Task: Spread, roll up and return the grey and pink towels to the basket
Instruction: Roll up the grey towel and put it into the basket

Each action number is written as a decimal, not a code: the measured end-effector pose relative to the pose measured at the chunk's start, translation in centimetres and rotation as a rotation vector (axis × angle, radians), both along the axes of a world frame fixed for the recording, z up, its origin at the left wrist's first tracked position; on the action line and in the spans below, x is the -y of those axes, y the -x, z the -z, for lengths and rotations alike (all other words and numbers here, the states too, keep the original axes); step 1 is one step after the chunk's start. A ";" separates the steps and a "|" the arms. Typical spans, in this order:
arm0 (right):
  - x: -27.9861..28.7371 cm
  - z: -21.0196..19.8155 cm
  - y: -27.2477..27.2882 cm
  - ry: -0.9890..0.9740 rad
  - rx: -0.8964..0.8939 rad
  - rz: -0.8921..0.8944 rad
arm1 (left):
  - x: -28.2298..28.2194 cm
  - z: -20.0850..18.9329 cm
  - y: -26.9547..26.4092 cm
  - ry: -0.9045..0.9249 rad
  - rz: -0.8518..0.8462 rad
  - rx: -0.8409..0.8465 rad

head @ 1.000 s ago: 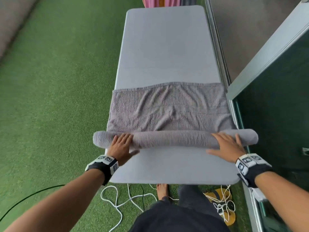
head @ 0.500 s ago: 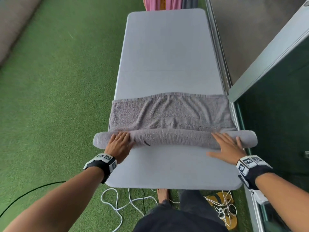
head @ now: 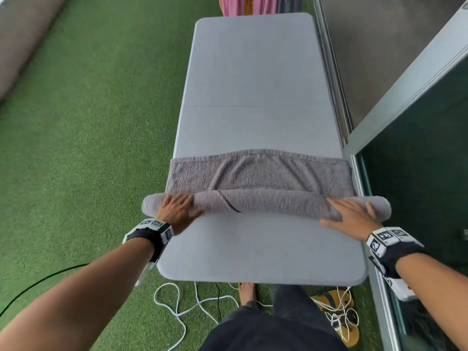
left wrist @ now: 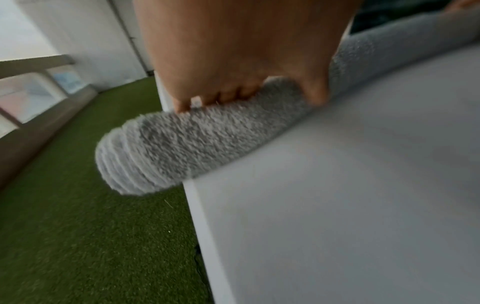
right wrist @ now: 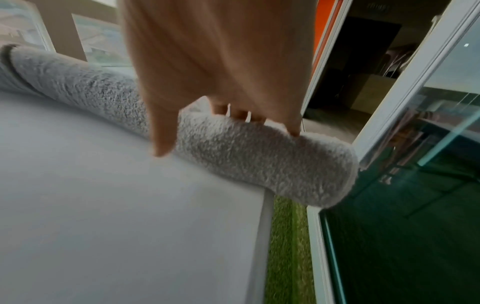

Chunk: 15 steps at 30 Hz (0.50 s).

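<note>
Grey towel (head: 260, 183), half-rolled, seemingly under two hands (head: 177, 207).

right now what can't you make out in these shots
- Basket: no view shows it; pink cloth is cut off by the head view's top edge.
- Left hand fingertips: left wrist view, hidden behind the grey towel roll.
- Table legs: hidden under its top.
</note>
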State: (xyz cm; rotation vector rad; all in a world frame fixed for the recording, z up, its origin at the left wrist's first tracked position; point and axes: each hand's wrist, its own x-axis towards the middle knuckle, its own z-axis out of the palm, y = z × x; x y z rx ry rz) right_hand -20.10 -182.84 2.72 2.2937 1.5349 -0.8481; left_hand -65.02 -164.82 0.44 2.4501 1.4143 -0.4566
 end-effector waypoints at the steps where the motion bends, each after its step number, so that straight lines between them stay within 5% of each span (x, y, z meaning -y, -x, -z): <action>1: 0.9 0.4 0.3 -0.003 0.028 -0.016 | 1.0 0.7 0.5 -0.002 0.047 -0.035; 5: 3.0 0.8 1.1 -0.042 0.121 -0.077 | 3.5 0.7 1.2 -0.085 0.110 -0.147; 8: 2.2 -0.1 0.4 0.070 0.022 -0.049 | 1.7 -0.3 1.1 0.032 0.099 -0.161; 12: 1.1 0.3 -1.3 -0.152 -0.036 0.104 | -0.2 -1.1 0.9 0.052 0.010 0.009; 15: 2.2 1.0 -0.3 -0.083 -0.052 0.075 | 1.4 -0.4 0.8 0.033 -0.013 0.062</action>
